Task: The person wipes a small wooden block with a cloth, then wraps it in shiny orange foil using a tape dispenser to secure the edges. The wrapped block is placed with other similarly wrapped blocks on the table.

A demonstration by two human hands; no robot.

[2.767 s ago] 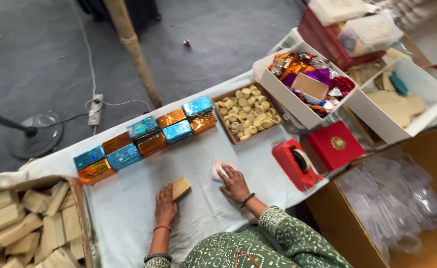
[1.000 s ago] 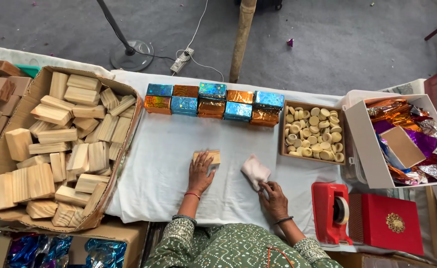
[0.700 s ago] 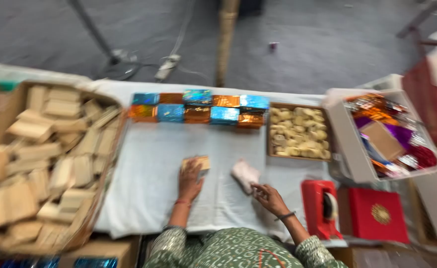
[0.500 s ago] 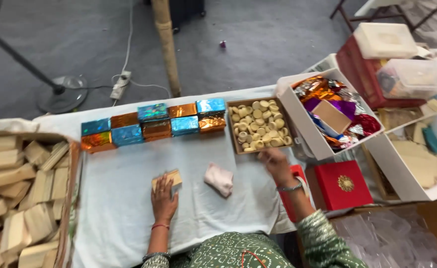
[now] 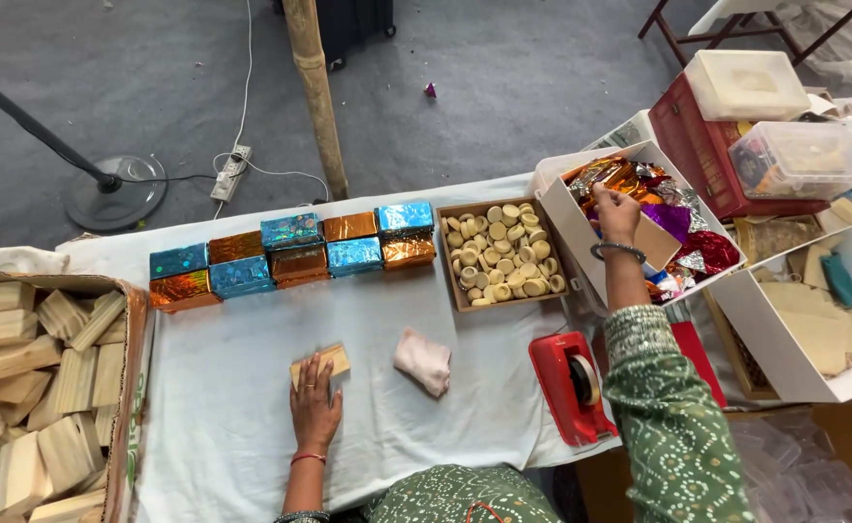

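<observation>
With the left hand point(image 5: 315, 412) lying flat, fingers together, on the small pale wooden block point(image 5: 320, 363) left of the crumpled pink cloth point(image 5: 423, 360), the right hand point(image 5: 617, 213), grip unclear, reaches into the white box of shiny foil sheets point(image 5: 678, 218) far right of it, and had best lift one sheet cleanly.

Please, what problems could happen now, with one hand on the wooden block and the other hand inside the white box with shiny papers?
The right hand reaches into the white box of foil sheets, across the open tray of small round pieces; the sleeve could brush it and scatter some. The box looks to sit near the table's end, so a pull might tip it. The left hand only rests flat on the wooden block, which could slide on the white cloth.
</observation>
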